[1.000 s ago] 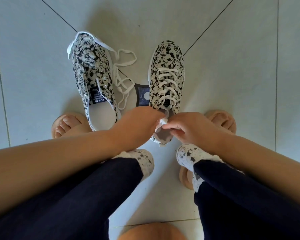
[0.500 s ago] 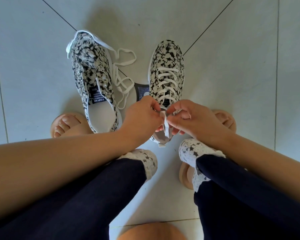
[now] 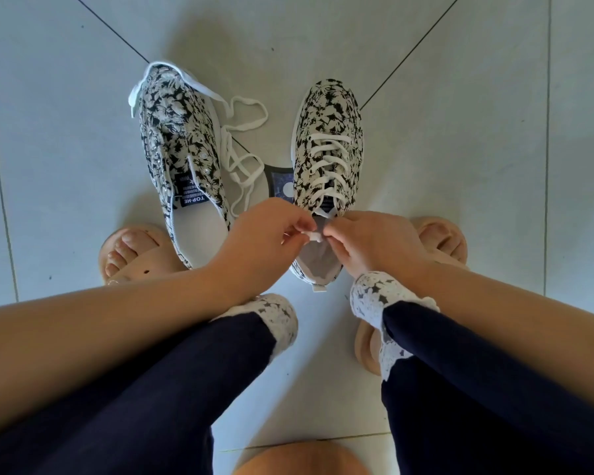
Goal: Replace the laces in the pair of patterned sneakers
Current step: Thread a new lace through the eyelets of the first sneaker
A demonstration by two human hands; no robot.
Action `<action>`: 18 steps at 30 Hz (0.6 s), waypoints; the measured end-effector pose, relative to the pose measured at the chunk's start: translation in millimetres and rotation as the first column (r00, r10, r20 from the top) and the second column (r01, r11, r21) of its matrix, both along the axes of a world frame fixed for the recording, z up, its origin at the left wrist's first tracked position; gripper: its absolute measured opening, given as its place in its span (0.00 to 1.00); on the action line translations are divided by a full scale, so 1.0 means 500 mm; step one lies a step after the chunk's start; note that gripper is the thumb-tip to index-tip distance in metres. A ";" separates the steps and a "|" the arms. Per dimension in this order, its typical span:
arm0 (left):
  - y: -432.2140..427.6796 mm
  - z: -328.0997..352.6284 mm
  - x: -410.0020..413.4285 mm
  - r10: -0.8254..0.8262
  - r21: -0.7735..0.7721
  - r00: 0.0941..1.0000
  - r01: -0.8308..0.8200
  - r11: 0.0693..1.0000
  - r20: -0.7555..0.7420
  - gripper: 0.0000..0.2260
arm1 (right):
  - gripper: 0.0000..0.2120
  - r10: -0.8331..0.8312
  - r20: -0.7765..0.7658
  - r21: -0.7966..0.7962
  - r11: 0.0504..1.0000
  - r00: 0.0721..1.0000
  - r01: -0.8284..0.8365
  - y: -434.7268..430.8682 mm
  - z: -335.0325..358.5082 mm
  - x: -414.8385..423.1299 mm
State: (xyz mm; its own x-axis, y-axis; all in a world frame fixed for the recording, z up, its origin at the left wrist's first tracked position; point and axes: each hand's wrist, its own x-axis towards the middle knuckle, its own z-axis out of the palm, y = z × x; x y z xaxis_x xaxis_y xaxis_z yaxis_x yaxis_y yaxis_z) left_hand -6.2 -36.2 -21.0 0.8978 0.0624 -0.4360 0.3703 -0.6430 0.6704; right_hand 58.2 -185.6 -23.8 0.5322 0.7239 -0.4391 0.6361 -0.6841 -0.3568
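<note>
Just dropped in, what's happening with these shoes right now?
A person crouches over two patterned sneakers on a tiled floor. The left hand and right hand each pinch the white lace ends at the top of the laced sneaker, apparently tying them. The unlaced sneaker beside it shows empty eyelets, with a loose lace draped over its toe and trailing on the floor between the shoes.

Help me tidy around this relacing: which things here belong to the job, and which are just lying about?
Job: laced sneaker; its lace, ends pinched by left hand and right hand; unlaced sneaker; loose lace draped over and beside it.

Lying about: dark card on the floor between the sneakers; tan sandals, worn on the feet.
</note>
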 end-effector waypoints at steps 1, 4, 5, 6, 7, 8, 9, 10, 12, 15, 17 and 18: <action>-0.002 -0.002 -0.001 -0.023 -0.008 1.000 0.023 1.000 0.020 0.07 | 0.10 0.044 -0.028 -0.051 0.998 0.999 -0.045 0.001 0.000 0.000; -0.011 -0.009 -0.005 -0.149 -0.039 0.988 0.151 0.988 0.050 0.09 | 0.10 -0.045 -0.101 -0.096 0.995 0.994 0.036 -0.006 0.000 -0.001; -0.015 -0.016 -0.005 -0.241 -0.025 0.970 0.242 0.970 0.043 0.10 | 0.10 -0.142 -0.109 -0.072 0.988 0.984 0.135 -0.010 0.001 -0.001; -0.019 -0.023 -0.006 -0.341 0.005 0.939 0.341 0.940 0.033 0.12 | 0.09 -0.237 -0.115 -0.030 0.972 0.965 0.235 -0.015 0.001 0.001; -0.022 -0.026 -0.006 -0.441 0.049 0.897 0.439 0.897 0.035 0.14 | 0.08 -0.317 -0.131 0.025 0.946 0.940 0.322 -0.020 0.000 0.002; -0.023 -0.033 -0.007 -0.535 0.113 0.842 0.527 0.842 0.068 0.16 | 0.07 -0.365 -0.153 0.072 0.923 0.918 0.379 -0.025 -0.003 0.003; -0.023 -0.039 -0.009 -0.600 0.188 0.792 0.576 0.796 0.113 0.17 | 0.06 -0.374 -0.167 0.104 0.913 0.912 0.394 -0.028 -0.004 0.005; -0.022 -0.043 -0.011 -0.648 0.270 0.751 0.603 0.751 0.125 0.16 | 0.05 -0.352 -0.166 0.112 0.921 0.921 0.372 -0.029 -0.008 0.006; -0.017 -0.044 -0.013 -0.693 0.416 0.709 0.595 0.688 0.131 0.14 | 0.04 -0.291 -0.165 0.095 0.946 0.942 0.309 -0.029 -0.014 0.005; -0.012 -0.045 -0.012 -0.664 0.446 0.733 0.550 0.706 0.147 0.08 | 0.04 -0.239 -0.179 0.091 0.962 0.955 0.257 -0.029 -0.023 0.003; -0.008 -0.047 -0.008 -0.598 0.403 0.791 0.510 0.760 0.130 0.05 | 0.05 -0.219 -0.178 0.090 0.967 0.959 0.238 -0.030 -0.026 0.002; -0.007 -0.045 -0.005 -0.556 0.352 0.823 0.490 0.797 0.113 0.05 | 0.05 -0.213 -0.185 0.084 0.969 0.960 0.231 -0.031 -0.026 0.003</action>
